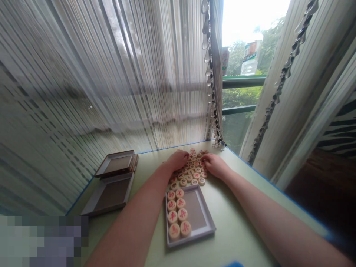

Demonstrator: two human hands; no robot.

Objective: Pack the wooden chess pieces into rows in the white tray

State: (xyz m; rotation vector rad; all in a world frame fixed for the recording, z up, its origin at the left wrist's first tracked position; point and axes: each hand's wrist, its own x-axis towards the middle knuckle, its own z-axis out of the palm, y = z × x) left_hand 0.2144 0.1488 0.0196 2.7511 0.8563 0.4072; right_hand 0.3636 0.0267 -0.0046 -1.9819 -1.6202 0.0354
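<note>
Round wooden chess pieces with red or dark characters lie in a loose cluster on the pale green table. At the cluster's left edge is my left hand, its fingers bent down among the pieces. My right hand touches the right edge of the cluster, fingers curled. The fingertips of both hands are too small and hidden to tell what they hold. Nearer to me, a shallow box tray has two columns of red-marked pieces along its left side; its right part shows bare bottom.
At the left of the table stand an open box tray and a brown-edged box part behind it. Striped string curtains hang beyond the far edge. Bead strings hang by the window, where a bottle stands.
</note>
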